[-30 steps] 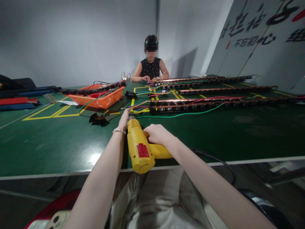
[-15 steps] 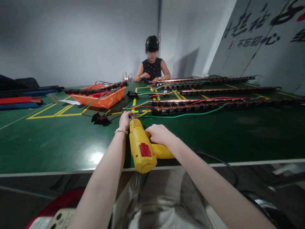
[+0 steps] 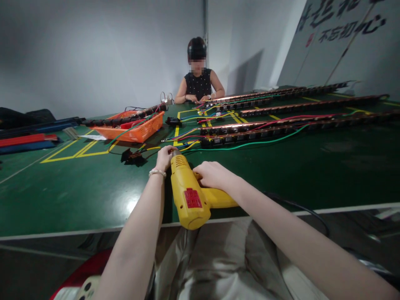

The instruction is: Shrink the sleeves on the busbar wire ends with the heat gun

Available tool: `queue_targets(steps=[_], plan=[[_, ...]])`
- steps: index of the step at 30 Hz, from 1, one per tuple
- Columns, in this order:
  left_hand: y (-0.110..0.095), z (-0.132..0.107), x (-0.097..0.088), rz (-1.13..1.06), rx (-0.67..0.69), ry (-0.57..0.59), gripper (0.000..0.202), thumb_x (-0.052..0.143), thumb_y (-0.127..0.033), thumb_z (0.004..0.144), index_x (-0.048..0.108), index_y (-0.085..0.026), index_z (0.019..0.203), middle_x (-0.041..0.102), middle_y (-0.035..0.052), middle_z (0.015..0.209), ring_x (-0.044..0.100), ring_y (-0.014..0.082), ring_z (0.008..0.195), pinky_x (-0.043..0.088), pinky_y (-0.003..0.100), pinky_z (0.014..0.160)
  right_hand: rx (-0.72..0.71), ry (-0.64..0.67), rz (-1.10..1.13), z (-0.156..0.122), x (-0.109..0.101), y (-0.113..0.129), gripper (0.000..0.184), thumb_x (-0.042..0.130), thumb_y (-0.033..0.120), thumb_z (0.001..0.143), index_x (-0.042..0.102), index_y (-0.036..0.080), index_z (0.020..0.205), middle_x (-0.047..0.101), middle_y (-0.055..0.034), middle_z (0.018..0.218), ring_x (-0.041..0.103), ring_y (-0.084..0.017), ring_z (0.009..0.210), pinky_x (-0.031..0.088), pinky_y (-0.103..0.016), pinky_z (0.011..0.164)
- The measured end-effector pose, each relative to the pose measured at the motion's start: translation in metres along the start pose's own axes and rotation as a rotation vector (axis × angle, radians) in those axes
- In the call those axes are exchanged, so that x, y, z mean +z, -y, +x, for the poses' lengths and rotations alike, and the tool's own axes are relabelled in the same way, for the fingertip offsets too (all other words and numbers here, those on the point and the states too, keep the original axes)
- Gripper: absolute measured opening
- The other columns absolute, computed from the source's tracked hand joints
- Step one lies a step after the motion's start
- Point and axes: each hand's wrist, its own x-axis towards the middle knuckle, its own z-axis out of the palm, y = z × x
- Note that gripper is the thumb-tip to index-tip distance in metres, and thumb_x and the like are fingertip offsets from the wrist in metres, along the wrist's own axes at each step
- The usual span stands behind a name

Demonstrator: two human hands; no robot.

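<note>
A yellow heat gun [image 3: 189, 193] with a red label points away from me, its metal nozzle close to my left hand. My right hand [image 3: 212, 173] is closed around the gun's handle, near the trigger. Just beyond the nozzle, my left hand [image 3: 164, 158] is closed on thin wires [image 3: 187, 146], its fingertips partly hidden by the gun. These coloured wires come from a long black strip assembly [image 3: 237, 135] lying to the right. Left of my left hand, a black connector [image 3: 133, 157] with a yellow lead rests on the green table [image 3: 78, 196].
An orange basket [image 3: 137, 132] holding a black strip stands at the back left. Beyond it lie red and blue bars [image 3: 28, 141]. More long strips [image 3: 312, 104] stretch across the right. A co-worker [image 3: 198, 83] sits opposite. The gun's black cord [image 3: 300, 204] hangs over the front edge.
My view has shifted and tilted slightly. The heat gun's rear end appears a little farther right and lower; both hands keep their holds. The co-worker's hands have moved slightly.
</note>
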Motion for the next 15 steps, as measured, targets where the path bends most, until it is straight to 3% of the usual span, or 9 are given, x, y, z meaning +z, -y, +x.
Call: queue_targets(steps=[5, 11, 15], plan=[[-0.003, 0.019, 0.001, 0.044, -0.009, -0.149, 0.033, 0.039, -0.013, 0.069, 0.070, -0.017, 0.082, 0.071, 0.0042, 0.084, 0.063, 0.0179, 0.082, 0.047, 0.029, 0.081, -0.032, 0.002, 0.013, -0.004, 0.001, -0.002, 0.021, 0.052, 0.024, 0.077, 0.065, 0.019, 0.093, 0.070, -0.0105, 0.095, 0.066, -0.025, 0.089, 0.043, -0.030, 0.067], [-0.014, 0.062, 0.012, 0.192, 0.276, 0.035, 0.031, 0.041, -0.014, 0.075, 0.069, -0.016, 0.086, 0.069, 0.0067, 0.094, 0.061, 0.0180, 0.089, 0.046, 0.029, 0.084, -0.074, 0.006, 0.028, -0.010, 0.006, -0.002, 0.016, 0.051, 0.020, 0.078, 0.064, 0.018, 0.086, 0.070, -0.0083, 0.089, 0.067, -0.025, 0.087, 0.043, -0.032, 0.069], [-0.024, 0.093, 0.032, 0.226, 0.332, 0.165, 0.036, 0.040, -0.017, 0.080, 0.067, -0.018, 0.102, 0.068, 0.0063, 0.104, 0.060, 0.0187, 0.094, 0.046, 0.031, 0.088, -0.097, -0.003, 0.072, -0.011, 0.010, 0.000, 0.012, 0.052, 0.018, 0.079, 0.062, 0.017, 0.084, 0.070, -0.0072, 0.085, 0.067, -0.024, 0.083, 0.043, -0.034, 0.073]])
